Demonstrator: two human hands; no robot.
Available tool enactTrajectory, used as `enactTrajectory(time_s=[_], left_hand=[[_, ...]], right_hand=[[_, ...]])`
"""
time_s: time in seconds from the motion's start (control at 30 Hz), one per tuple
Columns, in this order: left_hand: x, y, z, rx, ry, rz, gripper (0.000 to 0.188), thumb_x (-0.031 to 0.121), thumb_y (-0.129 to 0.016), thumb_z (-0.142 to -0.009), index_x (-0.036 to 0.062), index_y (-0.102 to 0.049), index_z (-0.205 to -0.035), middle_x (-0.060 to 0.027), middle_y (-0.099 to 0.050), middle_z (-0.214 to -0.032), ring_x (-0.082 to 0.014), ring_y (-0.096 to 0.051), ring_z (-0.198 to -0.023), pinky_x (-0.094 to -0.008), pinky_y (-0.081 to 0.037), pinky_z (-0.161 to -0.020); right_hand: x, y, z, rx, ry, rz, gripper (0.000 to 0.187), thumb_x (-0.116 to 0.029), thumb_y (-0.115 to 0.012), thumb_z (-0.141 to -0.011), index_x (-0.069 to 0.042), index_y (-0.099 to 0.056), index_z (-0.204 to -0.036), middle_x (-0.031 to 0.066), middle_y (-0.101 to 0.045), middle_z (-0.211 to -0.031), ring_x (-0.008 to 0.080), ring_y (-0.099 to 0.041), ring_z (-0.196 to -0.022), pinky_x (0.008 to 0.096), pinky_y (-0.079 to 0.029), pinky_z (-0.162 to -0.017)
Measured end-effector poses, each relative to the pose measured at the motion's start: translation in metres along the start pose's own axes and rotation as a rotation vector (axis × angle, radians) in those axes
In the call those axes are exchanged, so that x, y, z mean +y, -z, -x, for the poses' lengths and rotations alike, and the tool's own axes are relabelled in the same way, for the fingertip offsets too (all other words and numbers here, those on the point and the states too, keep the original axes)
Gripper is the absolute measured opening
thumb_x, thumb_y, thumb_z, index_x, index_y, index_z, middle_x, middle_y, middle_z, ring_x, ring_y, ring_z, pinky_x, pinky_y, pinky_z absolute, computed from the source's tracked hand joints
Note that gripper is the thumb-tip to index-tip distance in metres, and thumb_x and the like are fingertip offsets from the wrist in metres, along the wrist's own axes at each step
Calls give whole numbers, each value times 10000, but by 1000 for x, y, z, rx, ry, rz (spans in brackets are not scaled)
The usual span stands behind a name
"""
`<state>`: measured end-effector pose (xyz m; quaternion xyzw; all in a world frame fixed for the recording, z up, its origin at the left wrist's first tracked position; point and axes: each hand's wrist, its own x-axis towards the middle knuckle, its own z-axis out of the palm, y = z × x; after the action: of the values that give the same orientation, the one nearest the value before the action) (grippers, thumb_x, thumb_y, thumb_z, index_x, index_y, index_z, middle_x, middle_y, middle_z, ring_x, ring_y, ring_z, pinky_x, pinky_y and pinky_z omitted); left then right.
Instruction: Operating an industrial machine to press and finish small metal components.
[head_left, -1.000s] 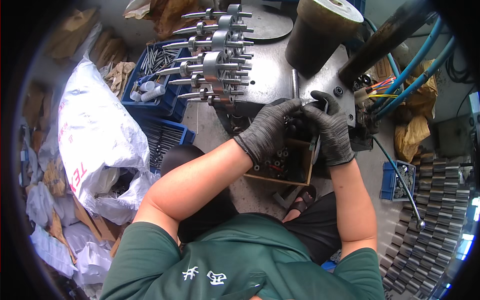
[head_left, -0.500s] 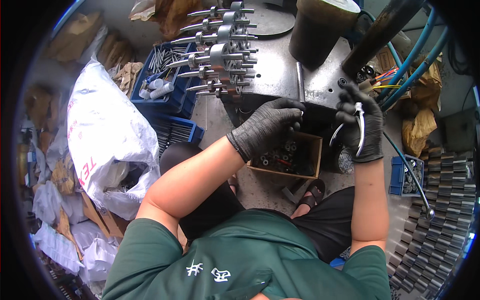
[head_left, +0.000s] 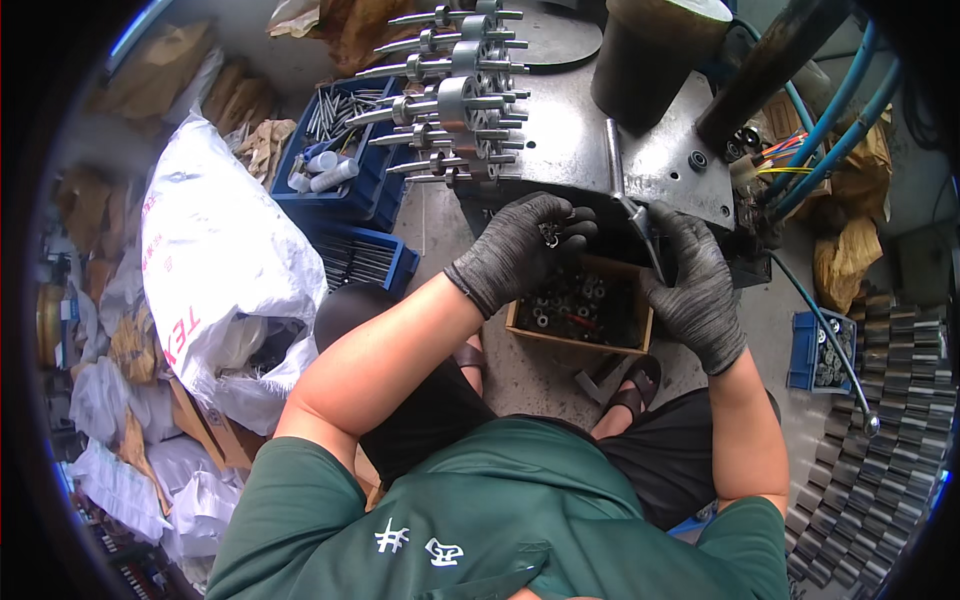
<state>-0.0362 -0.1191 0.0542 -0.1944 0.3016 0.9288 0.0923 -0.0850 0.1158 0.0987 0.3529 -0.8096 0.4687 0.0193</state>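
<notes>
My left hand (head_left: 522, 242), in a dark grey glove, is curled around small shiny metal pieces (head_left: 549, 235); they look like thin clips, too small to tell exactly. My right hand (head_left: 695, 280), gloved alike, is closed on a pair of slim silver pliers (head_left: 646, 237). The pliers' head meets the near end of a steel rod (head_left: 613, 165), or appears to. That rod lies on a metal block (head_left: 560, 125) and points toward me over its front edge. A black ring-shaped part (head_left: 698, 160) rests on the block, beyond my right hand.
Several shafts with thick collars (head_left: 458, 105) line the block's left side. A dark cylinder (head_left: 655, 60) stands behind. Below my hands is a wooden box (head_left: 580, 343) of small rings. Blue bins (head_left: 340, 205) and a white sack (head_left: 230, 250) are left; stacked metal cylinders (head_left: 870, 450) are right.
My right hand has moved left and turned, bringing the pliers from beside the block to the rod's near end. My left hand has turned, showing the small pieces in it. The view has shifted slightly.
</notes>
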Motion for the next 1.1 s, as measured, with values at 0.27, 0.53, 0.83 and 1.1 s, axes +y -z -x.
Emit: enactTrajectory(time_s=[0.27, 0.53, 0.83, 1.1], left_hand=[[-2, 2, -1, 75, 17, -3, 126, 95, -643, -864, 41, -599, -970, -90, -608, -919, -197, -631, -852, -322, -573, -794], [2, -4, 7, 102, 60, -27, 118, 121, -646, -879, 60, -595, -966, -75, -597, -900, -186, -639, -851, -267, -554, -706], [1, -5, 7, 151, 53, -72, 125, 131, -648, -888, 76, -590, -984, -71, -589, -909, -190, -642, -842, -259, -554, -689], [1, -18, 21, 34, -50, 114, 259, 77, -590, -912, -25, -540, -1146, -156, -625, -1032, -258, -654, -971, -368, -548, -881]], right_hand=[[-8, -2, -12, -105, 252, 500, 595, 34, -660, -635, -123, -673, -1208, 171, -650, -1032, 368, -610, -936, 453, -525, -802], [-7, -9, -13, -130, 214, 463, 570, 18, -671, -656, -134, -674, -1205, 171, -647, -1025, 369, -607, -930, 455, -518, -803], [-5, -12, -15, -147, 234, 496, 603, 56, -676, -666, -135, -658, -1238, 169, -638, -1020, 368, -616, -928, 435, -526, -783], [24, -46, -2, -173, -473, -541, 481, -18, -624, -823, -20, -580, -1302, 65, -632, -997, 175, -626, -929, 285, -503, -862]])
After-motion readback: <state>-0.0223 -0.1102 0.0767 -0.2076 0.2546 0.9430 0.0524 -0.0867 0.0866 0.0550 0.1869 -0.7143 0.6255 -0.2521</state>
